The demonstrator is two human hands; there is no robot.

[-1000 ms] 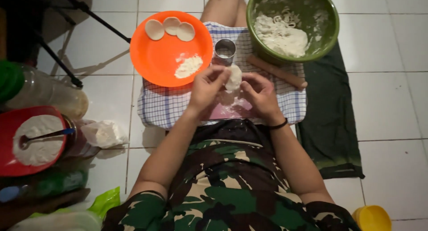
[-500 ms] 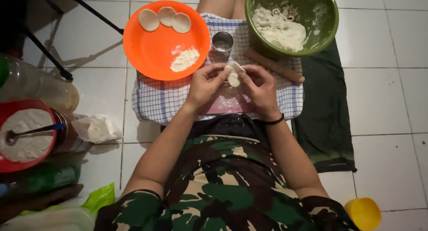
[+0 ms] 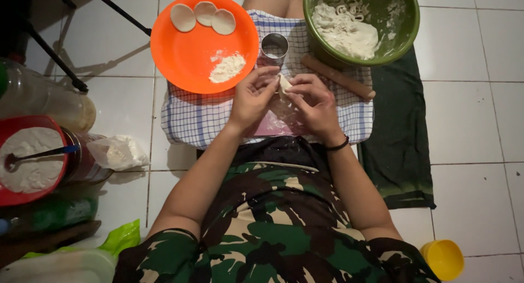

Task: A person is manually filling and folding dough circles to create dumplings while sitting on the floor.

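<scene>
I have folded the small pale dough round (image 3: 284,85) narrower since earlier; my left hand (image 3: 252,96) and right hand (image 3: 315,101) pinch it closed-fingered.

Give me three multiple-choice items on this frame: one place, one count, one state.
1. Where is the metal ring cutter?
A. inside the green bowl
B. on the checked cloth, beside the orange plate
C. on the bare tiles

2. How many dough rounds lie on the orange plate?
A. one
B. three
C. five

3. What are the hands doing?
A. left hand and right hand both pinch a dough piece
B. both lie flat
C. one grips the rolling pin

B: it stands at the plate's rim.
B: three in a row.
A: fingers meet on it.
</scene>
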